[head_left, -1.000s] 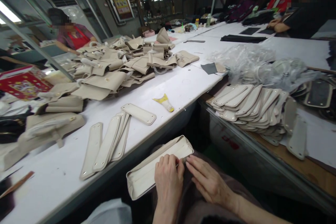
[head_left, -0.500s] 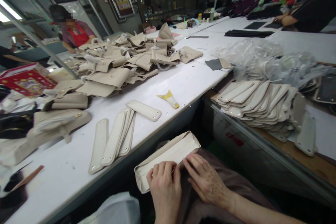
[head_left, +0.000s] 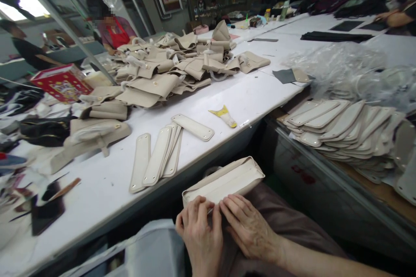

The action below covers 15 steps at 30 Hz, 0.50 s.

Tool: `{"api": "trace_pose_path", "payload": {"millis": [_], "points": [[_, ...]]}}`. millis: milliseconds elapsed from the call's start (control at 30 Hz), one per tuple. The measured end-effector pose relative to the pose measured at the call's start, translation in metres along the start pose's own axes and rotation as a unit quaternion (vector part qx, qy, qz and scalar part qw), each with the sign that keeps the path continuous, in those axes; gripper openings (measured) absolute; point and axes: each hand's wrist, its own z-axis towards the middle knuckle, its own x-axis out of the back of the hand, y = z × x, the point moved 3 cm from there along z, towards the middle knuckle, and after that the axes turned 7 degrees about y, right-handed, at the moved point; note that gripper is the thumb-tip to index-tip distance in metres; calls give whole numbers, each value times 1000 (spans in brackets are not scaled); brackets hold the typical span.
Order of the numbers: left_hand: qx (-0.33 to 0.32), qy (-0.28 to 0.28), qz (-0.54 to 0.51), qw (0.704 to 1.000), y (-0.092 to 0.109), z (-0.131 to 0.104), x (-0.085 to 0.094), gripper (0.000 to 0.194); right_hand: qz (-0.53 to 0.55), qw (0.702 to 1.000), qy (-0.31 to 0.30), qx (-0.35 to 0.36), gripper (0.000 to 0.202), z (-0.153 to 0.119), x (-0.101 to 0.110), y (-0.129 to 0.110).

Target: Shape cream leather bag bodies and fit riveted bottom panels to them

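Note:
On my lap lies a beige bag body, its long pale bottom facing up and its seam edges raised. My left hand has its fingers bent over the near edge, with thumb and fingertips gripping it. Close beside it, my right hand presses its fingers together on the same edge near the middle. The rest of the bag is hidden under my hands and against my lap. On the white table ahead are several off-white strips with rounded ends and small metal studs, plus one strip lying crosswise.
A yellow and white tube lies near the table edge. Beyond is a heap of beige bag pieces. At right, stacked strips sit below plastic wrapping. A red box stands left; other people work around the tables.
The view has swung left, so the surroundings appear farther right. My left fingers have shifted along the bag's near edge towards my right hand, and the bag is tipped slightly differently.

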Motion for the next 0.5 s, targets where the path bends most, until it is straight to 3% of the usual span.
{"api": "trace_pose_path", "payload": {"millis": [167, 333, 433, 500], "points": [[69, 63, -7, 996, -21, -16, -2, 22, 35, 999, 20, 17, 48, 9, -2, -10], [188, 117, -124, 967, -35, -28, -8, 40, 43, 998, 25, 30, 46, 16, -6, -20], [282, 128, -265, 913, -43, -39, -15, 55, 40, 999, 17, 32, 46, 18, -8, -23], [389, 136, -392, 822, -52, -51, -28, 59, 38, 999, 11, 35, 47, 19, -10, -24]]}}
